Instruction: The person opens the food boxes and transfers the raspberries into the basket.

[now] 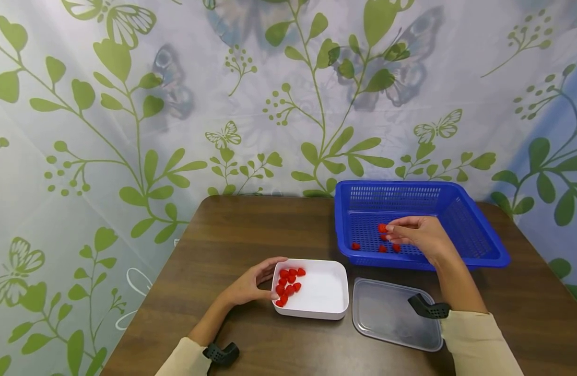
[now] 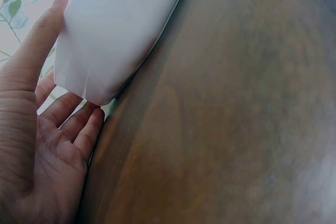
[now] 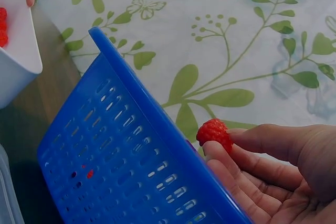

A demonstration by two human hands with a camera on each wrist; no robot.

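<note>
My right hand (image 1: pixel 422 235) is over the blue basket (image 1: pixel 471 224), pinching a small red strawberry (image 3: pixel 214 134) between thumb and fingertips. Several more strawberries (image 1: pixel 356 246) lie on the basket's slotted floor below and beside that hand. My left hand (image 1: pixel 250 284) grips the left end of a white rectangular box (image 1: pixel 323 292), thumb on the near side and fingers round the far side. Inside the box, several strawberries (image 1: pixel 290 290) are grouped along the left; the right part of its floor is bare white.
A translucent lid (image 1: pixel 391 313) lies flat on the brown wooden table (image 1: pixel 255 224), right of the box and in front of the basket. Behind the table hangs a leaf-and-butterfly patterned cloth (image 1: pixel 269 130). Black wrist straps (image 1: pixel 221 354) sit on both wrists.
</note>
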